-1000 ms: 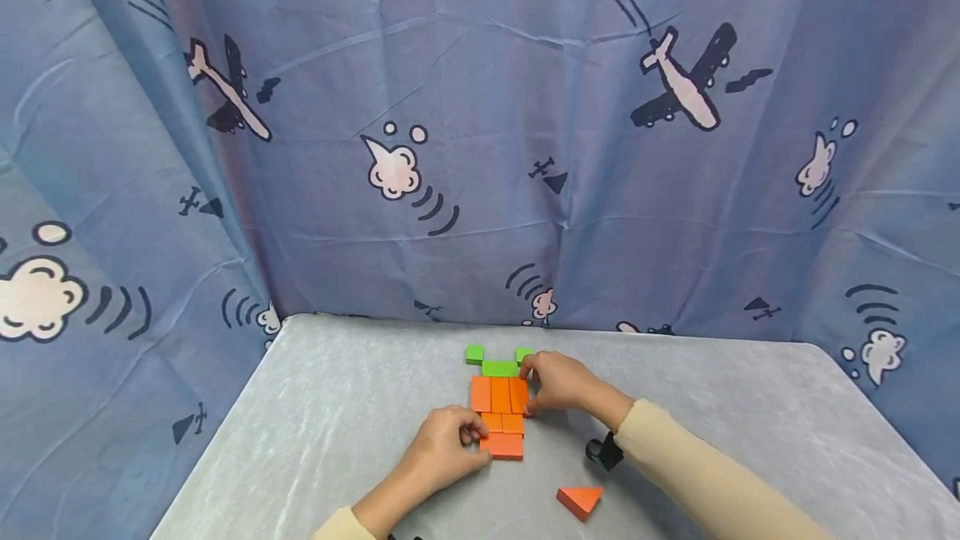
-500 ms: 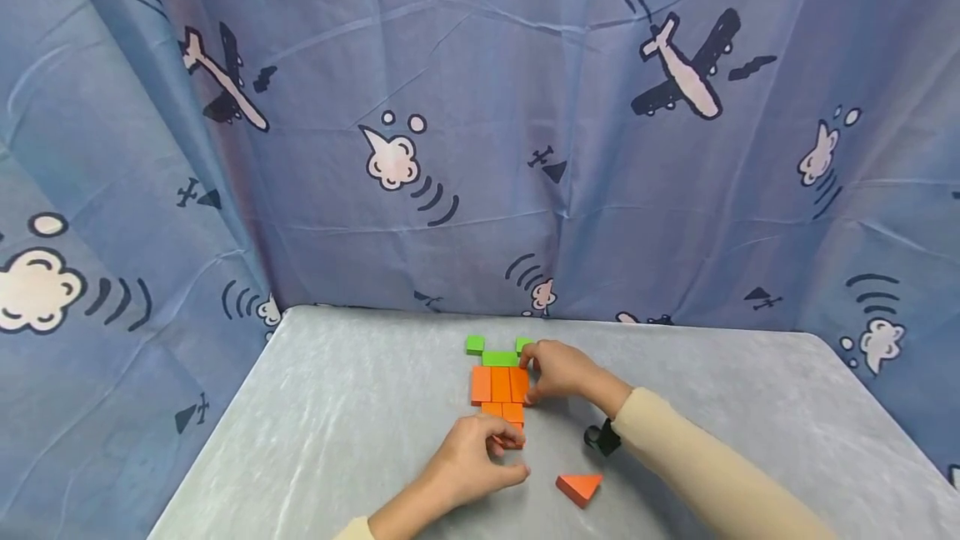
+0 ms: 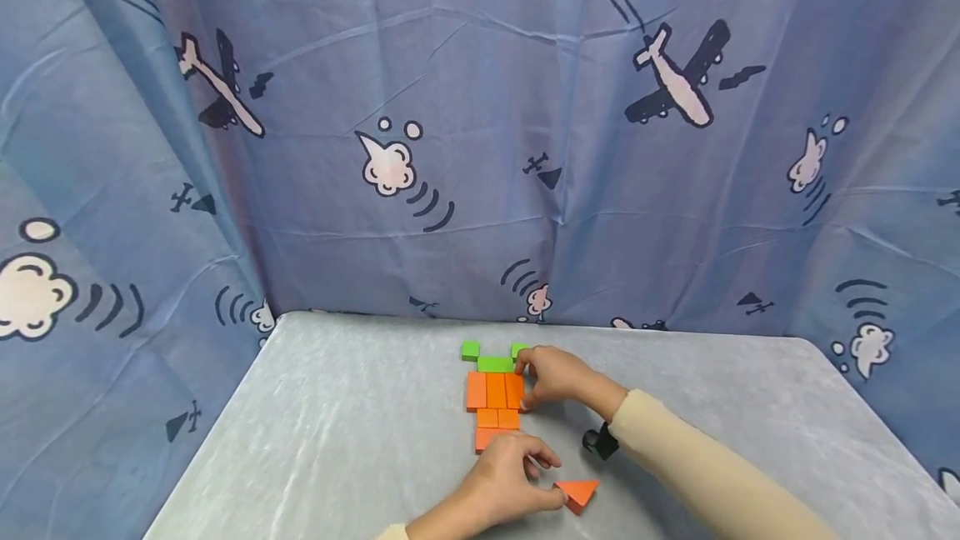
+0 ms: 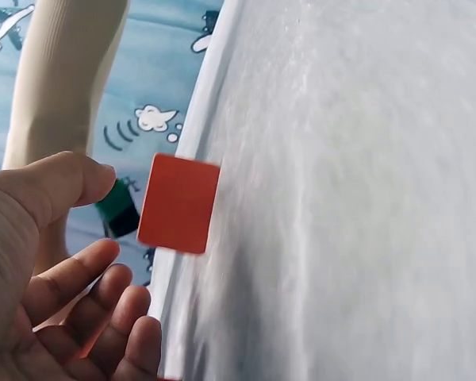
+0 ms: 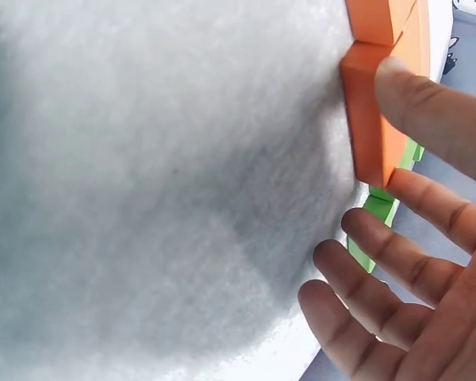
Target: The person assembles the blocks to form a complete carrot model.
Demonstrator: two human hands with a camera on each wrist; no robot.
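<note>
On the table, a flat figure of orange and green blocks lies in front of me. My right hand point(image 3: 558, 375) pinches the rightmost long orange block point(image 3: 515, 391) of its middle row, thumb at the near end and index finger at the far end; the right wrist view shows the same orange block point(image 5: 367, 119) between them. The left hand point(image 3: 504, 482) hovers with thumb and fingers spread, its thumb beside a loose orange triangular block point(image 3: 579, 493). In the left wrist view a face of that triangular block point(image 4: 178, 204) appears beyond the fingertips. The left hand partly covers the nearest orange block point(image 3: 489, 437).
Two small green cubes, the left cube point(image 3: 470, 350) among them, sit at the far corners of a green block point(image 3: 495, 364). A dark object point(image 3: 600, 442) is by the right sleeve. Behind the grey table point(image 3: 337, 423) hangs a blue patterned curtain point(image 3: 450, 107).
My left hand has left the nearest orange block and moved right, to beside the triangular block. The right hand has stayed at its long orange block.
</note>
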